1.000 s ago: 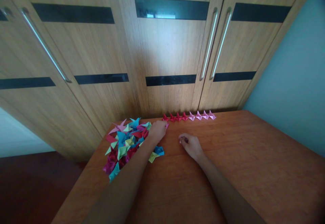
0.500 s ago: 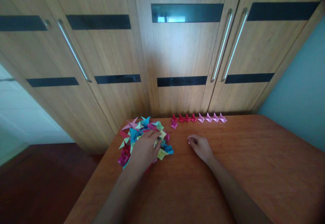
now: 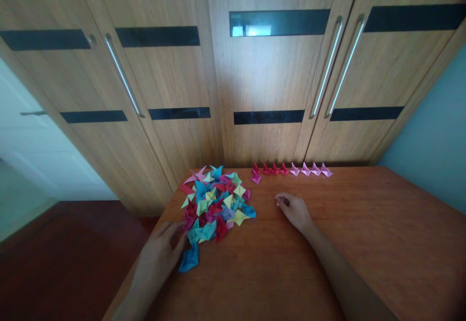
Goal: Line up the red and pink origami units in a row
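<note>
A heap of origami paper pieces in blue, green, yellow, red, magenta and pink lies on the left half of the table. My left hand is at the heap's near left edge, fingers bent and thumb apart from them, fingertips by a magenta piece. Just right of its thumb lies a blue folded piece. My right hand rests on the table right of the heap, its fingers curled in toward the thumb; nothing shows in it.
Along the table's far edge runs a row of red origami pieces and pink ones, with one magenta-pink piece in front of its left end. A wooden wardrobe stands behind the brown table.
My left hand has moved from over the middle of the heap to its near left edge, uncovering the pieces. My right hand keeps its place and pose. The view has shifted slightly left.
</note>
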A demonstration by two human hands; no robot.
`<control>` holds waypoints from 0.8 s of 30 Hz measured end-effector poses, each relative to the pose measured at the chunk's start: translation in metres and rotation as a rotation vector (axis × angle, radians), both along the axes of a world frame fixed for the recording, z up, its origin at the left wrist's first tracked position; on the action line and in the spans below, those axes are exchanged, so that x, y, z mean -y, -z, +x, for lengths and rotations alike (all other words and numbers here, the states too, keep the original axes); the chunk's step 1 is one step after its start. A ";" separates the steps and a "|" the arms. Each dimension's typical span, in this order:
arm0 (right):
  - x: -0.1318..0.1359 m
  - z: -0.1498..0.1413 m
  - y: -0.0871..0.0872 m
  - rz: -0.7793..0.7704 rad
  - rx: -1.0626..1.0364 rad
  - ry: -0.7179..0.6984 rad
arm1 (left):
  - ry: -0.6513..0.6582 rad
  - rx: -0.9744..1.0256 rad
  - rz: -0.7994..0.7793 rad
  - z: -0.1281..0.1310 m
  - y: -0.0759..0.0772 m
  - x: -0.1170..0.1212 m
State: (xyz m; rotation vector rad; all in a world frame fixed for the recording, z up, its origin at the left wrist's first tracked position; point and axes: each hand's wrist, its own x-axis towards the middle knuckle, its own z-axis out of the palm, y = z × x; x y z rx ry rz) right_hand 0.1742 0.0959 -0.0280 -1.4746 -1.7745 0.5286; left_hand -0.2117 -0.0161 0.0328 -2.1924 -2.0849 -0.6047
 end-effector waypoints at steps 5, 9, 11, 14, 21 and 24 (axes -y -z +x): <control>0.001 -0.001 -0.002 -0.011 -0.012 -0.004 | -0.028 0.005 -0.013 0.002 0.001 -0.004; 0.001 -0.001 -0.003 0.011 0.002 -0.009 | -0.042 -0.006 -0.006 -0.001 0.004 -0.003; 0.002 -0.001 -0.004 0.020 0.005 -0.005 | -0.063 -0.013 0.026 -0.004 0.002 -0.001; 0.002 -0.001 -0.004 0.010 -0.009 -0.003 | -0.095 -0.002 0.149 -0.003 -0.015 0.000; 0.006 -0.012 -0.018 -0.087 -0.321 -0.058 | 0.186 0.218 0.316 0.062 -0.075 -0.017; 0.014 -0.018 -0.030 -0.193 -0.548 -0.164 | 0.401 0.320 0.187 0.107 -0.073 -0.032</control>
